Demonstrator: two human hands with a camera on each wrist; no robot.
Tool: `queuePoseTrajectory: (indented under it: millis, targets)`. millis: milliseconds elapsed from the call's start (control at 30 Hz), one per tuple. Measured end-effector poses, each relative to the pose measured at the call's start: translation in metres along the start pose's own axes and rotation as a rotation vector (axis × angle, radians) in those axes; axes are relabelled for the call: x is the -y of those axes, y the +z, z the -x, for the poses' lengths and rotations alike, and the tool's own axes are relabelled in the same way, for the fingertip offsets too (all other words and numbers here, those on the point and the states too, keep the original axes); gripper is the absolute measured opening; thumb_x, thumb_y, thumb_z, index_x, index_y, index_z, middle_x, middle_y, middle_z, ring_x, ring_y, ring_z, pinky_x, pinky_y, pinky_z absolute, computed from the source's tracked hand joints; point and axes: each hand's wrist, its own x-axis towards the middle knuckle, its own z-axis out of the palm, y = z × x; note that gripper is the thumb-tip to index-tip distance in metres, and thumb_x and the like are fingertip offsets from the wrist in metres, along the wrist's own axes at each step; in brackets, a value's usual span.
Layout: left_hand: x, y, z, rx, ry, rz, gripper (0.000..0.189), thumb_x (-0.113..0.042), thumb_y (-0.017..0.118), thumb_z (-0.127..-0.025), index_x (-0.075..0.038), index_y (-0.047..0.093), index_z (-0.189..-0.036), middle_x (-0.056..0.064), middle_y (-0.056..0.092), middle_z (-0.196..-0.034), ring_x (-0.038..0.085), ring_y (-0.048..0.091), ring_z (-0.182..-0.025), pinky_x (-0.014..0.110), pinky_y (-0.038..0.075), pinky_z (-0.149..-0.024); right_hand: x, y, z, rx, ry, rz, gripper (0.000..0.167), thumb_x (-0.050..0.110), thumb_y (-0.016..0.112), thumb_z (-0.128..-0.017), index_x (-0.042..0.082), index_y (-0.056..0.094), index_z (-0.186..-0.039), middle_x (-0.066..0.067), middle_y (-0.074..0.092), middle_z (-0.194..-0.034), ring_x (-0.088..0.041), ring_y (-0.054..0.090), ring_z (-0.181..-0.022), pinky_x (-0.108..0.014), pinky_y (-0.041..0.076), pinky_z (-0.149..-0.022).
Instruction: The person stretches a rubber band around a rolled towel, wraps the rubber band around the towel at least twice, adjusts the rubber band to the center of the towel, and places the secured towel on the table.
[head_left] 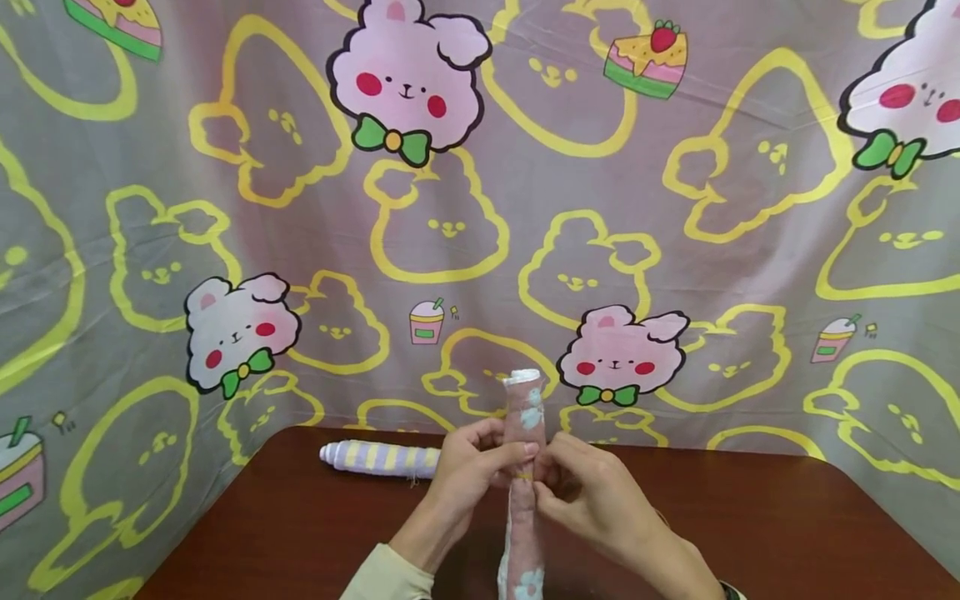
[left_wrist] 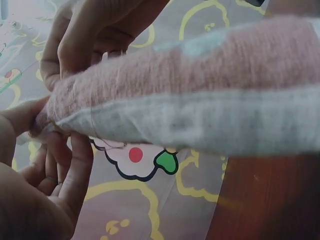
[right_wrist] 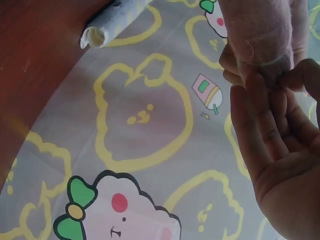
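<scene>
A pink rolled towel (head_left: 527, 533) with pale blue flowers stands upright in front of me, its white-edged end at the top. A thin yellow rubber band (head_left: 523, 477) crosses it where it narrows. My left hand (head_left: 468, 467) grips the roll from the left, thumb lying across its front just above the band. On the other side, my right hand (head_left: 592, 487) has curled fingers and thumb pinching at the band. In the left wrist view the towel (left_wrist: 175, 85) shows a whitish edge along its length. The right wrist view has fingertips (right_wrist: 257, 82) right at the narrowed part.
A second rolled towel (head_left: 382, 458), striped lavender and yellow, lies on the dark brown table (head_left: 300, 533) behind my left hand. Beyond the table's back edge hangs a grey curtain (head_left: 465, 308) printed with cartoon bunnies and yellow outlines.
</scene>
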Motion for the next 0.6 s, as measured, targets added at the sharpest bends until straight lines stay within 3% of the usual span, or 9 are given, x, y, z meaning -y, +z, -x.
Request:
queuePoseTrajectory:
  millis: [267, 433, 600]
  targets:
    - [-0.001, 0.002, 0.002, -0.122, 0.005, 0.019, 0.024, -0.011, 0.086, -0.086, 0.005, 0.074, -0.101, 0.004, 0.068, -0.082, 0.011, 0.065, -0.07, 0.024, 0.055, -0.06, 0.004, 0.0, -0.001, 0.099, -0.032, 0.009, 0.037, -0.008, 0.08, -0.073, 0.019, 0.061, -0.089, 0.01, 0.054, -0.08, 0.0, 0.053, -0.067, -0.01, 0.044, -0.059]
    - [-0.002, 0.002, 0.001, -0.121, 0.009, 0.033, 0.027, -0.01, 0.084, -0.087, 0.006, 0.07, -0.103, 0.006, 0.069, -0.085, 0.012, 0.067, -0.07, 0.027, 0.059, -0.062, 0.008, -0.004, -0.003, 0.052, 0.019, 0.075, 0.035, -0.005, 0.087, -0.076, 0.019, 0.067, -0.092, 0.012, 0.058, -0.086, -0.001, 0.061, -0.073, -0.015, 0.05, -0.064]
    - [-0.008, 0.001, 0.004, -0.109, 0.0, -0.063, 0.03, -0.017, 0.085, -0.087, 0.004, 0.072, -0.104, 0.006, 0.073, -0.087, 0.012, 0.067, -0.074, 0.025, 0.056, -0.064, 0.012, 0.0, -0.004, 0.034, -0.045, 0.124, 0.038, -0.004, 0.091, -0.073, 0.015, 0.068, -0.098, 0.007, 0.058, -0.095, -0.006, 0.067, -0.078, -0.017, 0.055, -0.068]
